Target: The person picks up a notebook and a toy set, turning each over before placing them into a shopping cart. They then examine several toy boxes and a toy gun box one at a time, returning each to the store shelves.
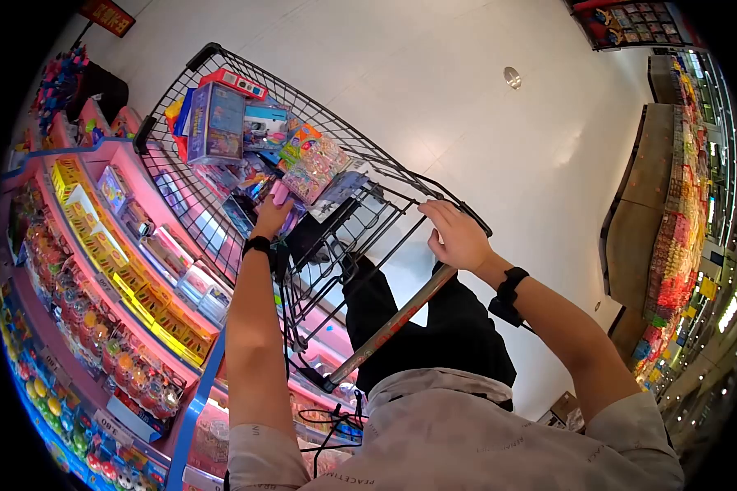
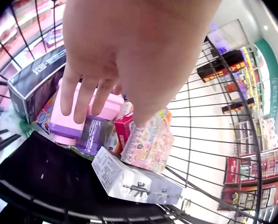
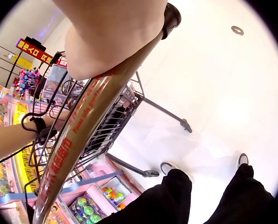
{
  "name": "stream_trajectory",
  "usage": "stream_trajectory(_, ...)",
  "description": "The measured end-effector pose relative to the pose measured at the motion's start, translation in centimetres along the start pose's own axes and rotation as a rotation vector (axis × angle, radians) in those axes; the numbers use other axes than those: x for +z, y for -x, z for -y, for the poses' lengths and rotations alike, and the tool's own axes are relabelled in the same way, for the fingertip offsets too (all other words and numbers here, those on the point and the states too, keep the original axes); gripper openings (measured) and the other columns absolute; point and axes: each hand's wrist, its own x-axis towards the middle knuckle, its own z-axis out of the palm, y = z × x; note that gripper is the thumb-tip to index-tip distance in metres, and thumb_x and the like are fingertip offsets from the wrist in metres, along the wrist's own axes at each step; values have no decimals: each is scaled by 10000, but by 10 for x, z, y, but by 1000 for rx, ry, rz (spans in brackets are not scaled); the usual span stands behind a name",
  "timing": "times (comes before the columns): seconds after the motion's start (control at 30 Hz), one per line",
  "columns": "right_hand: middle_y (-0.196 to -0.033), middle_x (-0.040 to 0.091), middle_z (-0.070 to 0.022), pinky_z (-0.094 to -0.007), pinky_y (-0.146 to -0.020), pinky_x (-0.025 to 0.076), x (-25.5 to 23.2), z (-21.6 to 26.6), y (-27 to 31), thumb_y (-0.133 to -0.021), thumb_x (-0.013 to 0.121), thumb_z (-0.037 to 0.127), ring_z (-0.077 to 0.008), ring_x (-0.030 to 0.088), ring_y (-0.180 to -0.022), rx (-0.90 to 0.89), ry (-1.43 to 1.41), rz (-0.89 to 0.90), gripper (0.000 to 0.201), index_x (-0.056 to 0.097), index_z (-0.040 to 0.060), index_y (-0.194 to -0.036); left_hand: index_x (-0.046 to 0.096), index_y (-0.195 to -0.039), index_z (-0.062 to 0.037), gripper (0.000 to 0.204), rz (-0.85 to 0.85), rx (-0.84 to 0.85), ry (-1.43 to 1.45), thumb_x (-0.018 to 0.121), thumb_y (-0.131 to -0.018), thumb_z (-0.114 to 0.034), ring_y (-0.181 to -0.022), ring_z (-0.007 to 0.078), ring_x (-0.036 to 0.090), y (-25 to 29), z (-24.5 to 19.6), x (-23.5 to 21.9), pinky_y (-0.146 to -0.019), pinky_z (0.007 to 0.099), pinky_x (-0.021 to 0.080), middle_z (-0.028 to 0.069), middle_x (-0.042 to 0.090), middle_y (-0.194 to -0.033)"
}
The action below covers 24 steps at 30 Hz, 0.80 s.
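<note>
Inside the shopping cart (image 1: 360, 151), my left hand (image 1: 273, 218) reaches down among the goods. Its straight fingers (image 2: 83, 100) lie over a pink container with a purple band (image 2: 66, 116). A second pink container with a clear purple body (image 2: 94, 135) sits beside it, under the spread hand. The thumb overlaps a pack of pastel stickers (image 2: 148, 144) in the left wrist view. A white-grey box with a rifle picture (image 2: 134, 179) lies near. My right hand (image 1: 458, 236) rests its palm on the cart's handle (image 1: 397, 319), fingers extended forward.
A large purple box (image 1: 217, 123) and a red-edged box (image 1: 233, 83) fill the cart's far end. Curved pink shelves (image 1: 209, 286) with yellow boxes stand close on the left. Pale floor (image 1: 434, 74) extends ahead and right, toward another stocked display (image 1: 675, 237).
</note>
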Motion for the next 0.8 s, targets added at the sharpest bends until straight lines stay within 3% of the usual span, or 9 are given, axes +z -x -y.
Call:
stream_trajectory(0.03, -1161, 589, -128, -357, -756, 534, 0, 0, 1, -731, 566, 10, -282, 601, -1013, 0, 5, 4, 459, 530, 27, -1189, 392, -1389, 34, 847, 68, -151, 114, 706, -803, -490, -812, 235, 652, 11, -30, -7, -701, 334, 516, 190, 647, -1033)
stream_trajectory(0.1, -1174, 590, -127, -350, -765, 534, -1, -2, -4, -728, 566, 5, -282, 600, -1034, -13, 23, 18, 454, 534, 26, -1180, 426, -1371, 11, 787, 38, -147, 181, 702, -819, -478, -789, 182, 630, -5, -28, 1, -646, 294, 502, 148, 643, -1026)
stream_trajectory(0.17, -1181, 592, -127, -344, -773, 535, -1, -1, -3, -725, 565, 1, -281, 597, -1057, -9, 40, 29, 449, 538, 24, -1172, 534, -1262, -1, 562, -25, -93, 555, 699, -863, -359, -772, 145, 607, -16, -36, 9, -619, 278, 486, 86, 644, -1007)
stream_trajectory(0.23, -1175, 598, -128, -344, -792, 535, 0, 0, -4, -722, 561, -4, -282, 592, -1079, 24, 51, 43, 442, 544, 24, -1163, 570, -1227, -43, 429, -44, -124, 672, 696, -881, -263, -741, 108, 585, -31, -39, 18, -626, 254, 494, 42, 620, -963)
stream_trajectory(0.37, -1181, 596, -128, -348, -824, 528, -1, 3, 2, -721, 559, -3, -290, 586, -1095, 27, 64, 46, 444, 544, 26, -1164, 613, -1120, -13, 311, -82, -24, 532, 685, -882, -199, -722, 114, 591, -33, -30, 22, -628, 259, 497, 37, 627, -858)
stream_trajectory(0.43, -1188, 593, -128, -349, -837, 525, 0, 2, -1, -720, 559, -2, -293, 582, -1102, 12, 63, 42, 446, 543, 26, -1165, 635, -1048, 10, 270, -233, 110, 405, 686, -872, -188, -727, 136, 594, -22, -46, 6, -627, 278, 478, 46, 633, -774)
stream_trajectory(0.53, -1194, 590, -128, -352, -845, 523, -1, 3, 5, -720, 556, -1, -296, 571, -1120, 46, 34, 56, 445, 542, 24, -1164, 592, -1074, 30, 273, -327, 134, 632, 663, -899, -166, -770, 139, 600, 32, -90, -52, -663, 278, 510, 73, 613, -919)
stream_trajectory(0.63, -1184, 593, -133, -370, -839, 523, -2, 4, 9, -718, 532, -41, -310, 565, -1118, 42, 17, 38, 427, 546, 15, -1140, 541, -1133, 30, 281, -443, 183, 798, 632, -935, -148, -809, 151, 613, 70, -86, -97, -709, 288, 547, 74, 582, -974)
stream_trajectory(0.8, -1218, 571, -121, -363, -823, 526, 0, -2, 13, -723, 561, 15, -294, 561, -1121, 17, 52, 55, 413, 536, 17, -1136, 495, -1150, 2, 239, -635, 236, 1088, 575, -969, -133, -880, 168, 629, 119, -79, -122, -814, 323, 552, 95, 609, -1032)
